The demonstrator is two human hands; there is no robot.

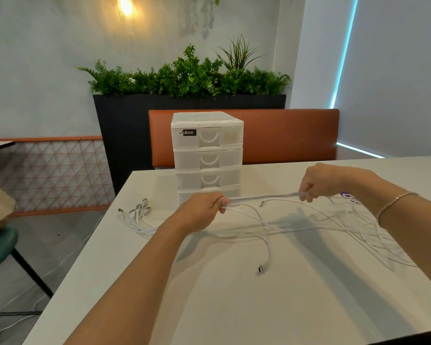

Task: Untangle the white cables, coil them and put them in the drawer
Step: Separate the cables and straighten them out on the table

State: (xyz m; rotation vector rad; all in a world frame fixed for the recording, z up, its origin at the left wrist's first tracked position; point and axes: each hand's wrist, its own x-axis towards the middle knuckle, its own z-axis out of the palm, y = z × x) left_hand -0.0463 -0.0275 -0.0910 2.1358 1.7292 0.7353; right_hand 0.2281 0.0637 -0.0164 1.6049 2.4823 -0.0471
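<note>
The single head-worn camera looks forward and down from close above the white table (pixel 234 307), facing the far drawer unit (pixel 207 155) and planter (pixel 125 125).

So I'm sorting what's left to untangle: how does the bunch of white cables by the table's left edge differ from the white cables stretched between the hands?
The bunch of white cables by the left edge lies untouched on the white table, plugs gathered together. The white cables between the hands are pulled taut above the table, gripped by the left hand and right hand, with loose strands trailing right and one plug dangling. Both are thin white cables, not yet coiled.
</note>
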